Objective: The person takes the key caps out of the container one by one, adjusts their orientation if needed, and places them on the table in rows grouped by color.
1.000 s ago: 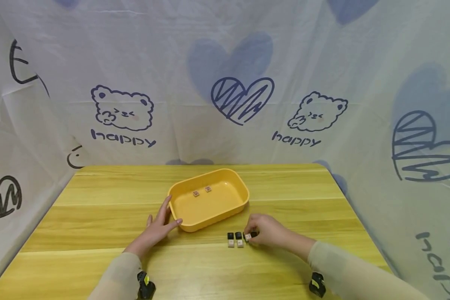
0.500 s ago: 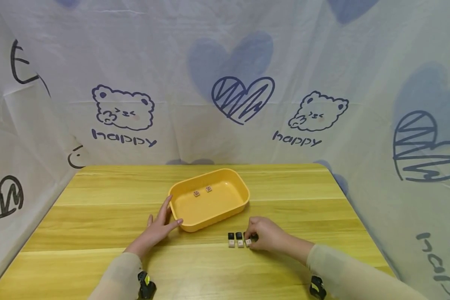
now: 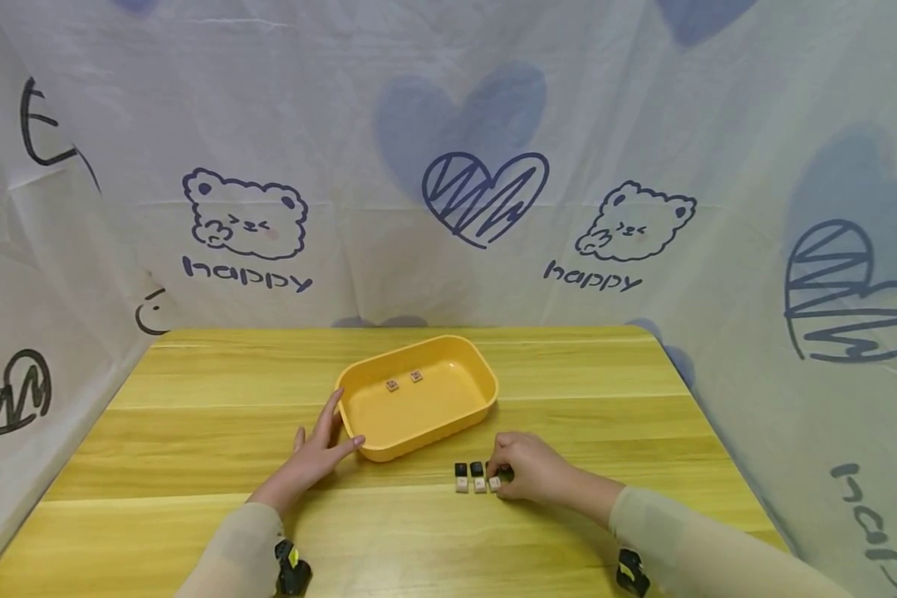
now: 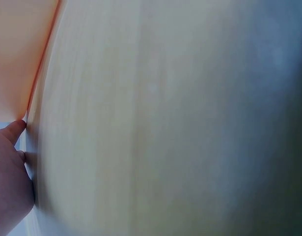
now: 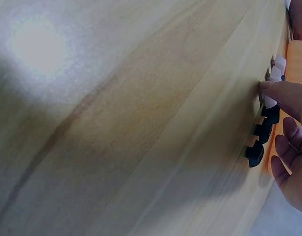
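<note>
A wooden table [image 3: 194, 448] is enclosed on three sides by a white cloth backdrop [image 3: 448, 124] printed with bears and hearts.

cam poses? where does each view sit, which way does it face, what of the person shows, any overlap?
Head: above, looking forward and down at table, tray, keycaps; left hand and right hand show.
Left wrist: low over the table, blurred; a fingertip at the orange tray.
Right wrist: low along the table; fingers at the keycaps.
Shared: head and right wrist both show keycaps and right hand.
</note>
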Demonstrator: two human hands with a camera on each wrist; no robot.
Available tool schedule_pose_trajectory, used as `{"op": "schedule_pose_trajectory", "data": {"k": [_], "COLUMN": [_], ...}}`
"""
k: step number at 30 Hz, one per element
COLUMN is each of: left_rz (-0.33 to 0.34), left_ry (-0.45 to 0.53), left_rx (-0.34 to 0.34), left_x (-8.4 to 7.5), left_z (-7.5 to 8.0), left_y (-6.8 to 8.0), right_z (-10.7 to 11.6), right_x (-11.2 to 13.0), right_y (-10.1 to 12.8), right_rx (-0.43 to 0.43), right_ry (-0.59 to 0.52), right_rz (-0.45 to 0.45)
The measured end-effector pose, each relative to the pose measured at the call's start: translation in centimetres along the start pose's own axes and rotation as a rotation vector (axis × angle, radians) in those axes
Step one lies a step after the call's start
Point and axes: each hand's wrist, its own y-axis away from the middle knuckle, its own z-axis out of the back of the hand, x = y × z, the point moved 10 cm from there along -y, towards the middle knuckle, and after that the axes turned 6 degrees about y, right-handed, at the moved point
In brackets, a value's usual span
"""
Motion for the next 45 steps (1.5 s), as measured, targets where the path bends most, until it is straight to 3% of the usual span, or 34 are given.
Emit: {"op": "schedule_pose_trajectory", "data": {"k": [23,31,38,45], "left_rz": [0.0,0.005,0.009,0.013], "left_ry": [0.014,0.016,0.011,0.015], "left_rx": [-0.007,-0.008,-0.003,0.001], "left_x": [-0.1,0.0,0.3,0.3], "left_z": [0.4,0.5,0.3,0.0], "left_y": [0.0,0.0,0.1,0.0], "right_z": [0.4,3.0,5.6,6.8], "right_x": [-0.1,0.6,1.1,1.4], "right_y": [-0.3,-1.3,-3.4,-5.6], "right_rx": [-0.027,-0.076,-0.128,-0.157], "right_ry": [0.03,-0.001,-0.109,-0.105], "right_rz": [0.024,0.066,0.066,0.081]}}
